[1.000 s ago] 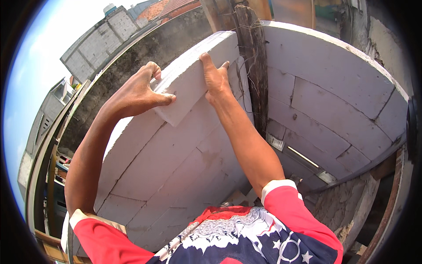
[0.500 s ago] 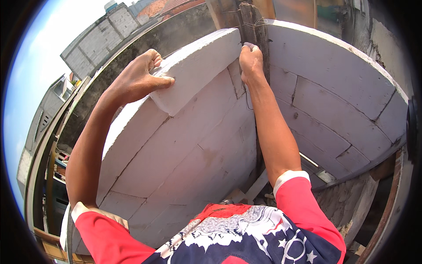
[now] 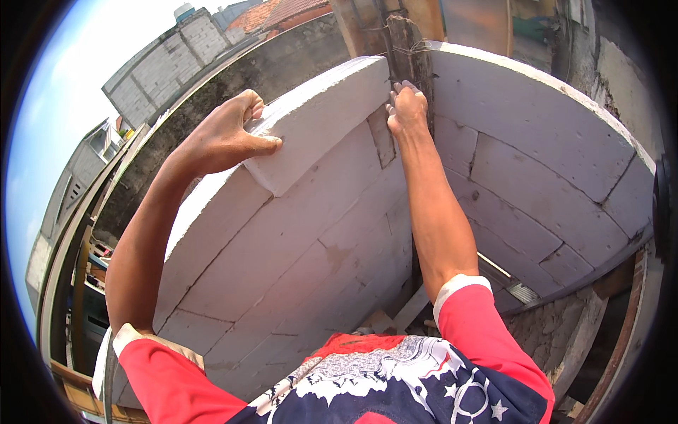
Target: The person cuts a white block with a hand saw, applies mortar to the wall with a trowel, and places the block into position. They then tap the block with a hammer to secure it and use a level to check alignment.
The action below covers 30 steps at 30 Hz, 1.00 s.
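Note:
A large white lightweight block [image 3: 321, 124] lies as the top course of a white block wall [image 3: 282, 254] in front of me. My left hand [image 3: 226, 138] grips the block's left end, thumb on its near face and fingers curled over the top. My right hand [image 3: 406, 109] presses its fingertips against the block's right end, where it meets a rough upright post [image 3: 409, 49] bound with wire.
A second white block wall [image 3: 537, 169] runs off to the right from the post, forming a corner. A grey concrete wall [image 3: 233, 78] and neighbouring buildings [image 3: 166, 63] stand beyond. Rubble and block offcuts [image 3: 417, 311] lie at the foot of the corner.
My right hand has left the block's near face and moved right to its end by the post. The left hand has kept its grip on the left end.

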Each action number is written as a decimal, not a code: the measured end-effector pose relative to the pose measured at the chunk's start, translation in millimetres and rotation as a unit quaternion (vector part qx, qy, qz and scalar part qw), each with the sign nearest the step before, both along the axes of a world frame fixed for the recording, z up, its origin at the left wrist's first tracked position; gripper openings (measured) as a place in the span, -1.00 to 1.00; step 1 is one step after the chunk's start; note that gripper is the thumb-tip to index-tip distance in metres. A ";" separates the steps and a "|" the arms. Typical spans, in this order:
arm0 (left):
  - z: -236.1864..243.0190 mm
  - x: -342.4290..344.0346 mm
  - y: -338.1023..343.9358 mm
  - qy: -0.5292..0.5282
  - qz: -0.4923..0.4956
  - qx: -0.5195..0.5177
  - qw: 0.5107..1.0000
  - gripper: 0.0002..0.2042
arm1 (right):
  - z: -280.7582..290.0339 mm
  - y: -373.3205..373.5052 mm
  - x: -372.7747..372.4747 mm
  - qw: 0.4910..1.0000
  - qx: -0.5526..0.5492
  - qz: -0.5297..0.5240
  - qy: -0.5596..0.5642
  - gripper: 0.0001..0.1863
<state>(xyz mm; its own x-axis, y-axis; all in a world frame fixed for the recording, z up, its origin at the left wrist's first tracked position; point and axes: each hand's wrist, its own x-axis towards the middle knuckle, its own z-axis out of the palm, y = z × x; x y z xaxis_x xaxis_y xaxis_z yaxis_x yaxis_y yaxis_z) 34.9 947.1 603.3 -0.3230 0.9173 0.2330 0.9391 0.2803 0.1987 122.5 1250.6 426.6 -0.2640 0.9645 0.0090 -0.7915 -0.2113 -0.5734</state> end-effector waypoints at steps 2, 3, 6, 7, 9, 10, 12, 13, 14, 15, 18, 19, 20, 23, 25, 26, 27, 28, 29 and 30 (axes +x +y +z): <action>-1.1 -3.3 0.9 -0.004 -0.005 0.001 1.000 -0.40 | -0.9 4.0 -1.1 1.000 -0.005 0.002 0.014 -0.46; -1.9 -4.6 0.3 -0.006 -0.005 0.002 1.000 -0.40 | -1.9 5.6 -4.5 1.000 0.000 0.006 0.024 -0.47; 1.5 -2.1 0.5 -0.016 -0.005 -0.004 1.000 -0.40 | -7.6 7.3 -11.6 0.999 0.008 -0.007 0.049 -0.50; 2.5 -1.6 1.5 -0.020 -0.005 -0.007 1.000 -0.40 | -8.8 7.8 -12.8 0.998 0.010 -0.015 0.056 -0.50; -2.0 -2.5 0.4 -0.059 -0.016 0.012 0.998 -0.40 | -12.1 6.2 -8.0 0.998 0.022 -0.003 0.063 -0.50; -5.5 -2.7 -1.4 -0.079 -0.020 0.021 0.996 -0.40 | -12.8 2.7 -4.3 0.997 0.027 0.004 0.065 -0.50; -11.7 1.1 -3.3 -0.092 -0.026 0.026 0.995 -0.45 | -16.9 2.8 -3.2 0.997 0.053 0.006 0.059 -0.49; -13.9 5.8 -3.6 -0.082 -0.022 0.034 0.996 -0.47 | -19.6 4.8 -3.8 0.996 0.067 -0.002 0.051 -0.51; -16.3 8.3 -3.4 -0.071 -0.019 0.042 0.996 -0.48 | -22.5 6.8 -4.0 0.996 0.082 -0.010 0.042 -0.53; -18.0 8.7 -3.7 -0.086 -0.023 0.048 0.995 -0.49 | -23.5 6.9 -3.8 0.995 0.092 -0.011 0.041 -0.55; -21.9 7.1 -3.3 -0.113 -0.038 0.068 0.991 -0.49 | -25.2 6.8 -3.7 0.993 0.113 -0.013 0.042 -0.59; -21.8 6.2 -3.8 -0.110 -0.044 0.074 0.990 -0.49 | -25.4 6.4 -4.1 0.992 0.114 -0.013 0.044 -0.60; -22.0 5.1 -4.5 -0.107 -0.049 0.080 0.990 -0.49 | -25.5 6.0 -4.4 0.992 0.115 -0.012 0.047 -0.61; -24.7 -5.4 -5.1 -0.176 -0.060 0.073 0.980 -0.49 | -26.6 -0.1 -8.9 0.992 0.111 -0.005 0.053 -0.57; -25.3 -7.8 -3.3 -0.136 -0.060 0.076 0.986 -0.50 | -31.9 8.6 -10.8 0.990 0.129 -0.008 0.059 -0.50; -25.7 -9.7 -0.4 -0.117 -0.062 0.077 0.988 -0.50 | -33.2 13.3 -12.5 0.989 0.132 -0.019 0.062 -0.48; -24.9 -10.0 -2.0 -0.116 -0.060 0.076 0.988 -0.51 | -36.0 13.7 -17.1 0.988 0.136 -0.026 0.066 -0.48; -25.2 -10.3 -1.5 -0.114 -0.061 0.076 0.989 -0.51 | -37.9 15.8 -18.4 0.987 0.143 -0.039 0.068 -0.48; -25.2 -10.3 -1.7 -0.112 -0.062 0.077 0.989 -0.50 | -40.0 16.1 -23.2 0.985 0.150 -0.053 0.069 -0.48; -23.1 -9.7 -2.7 -0.106 -0.064 0.075 0.989 -0.50 | -37.4 11.0 -29.1 0.984 0.150 -0.066 0.064 -0.48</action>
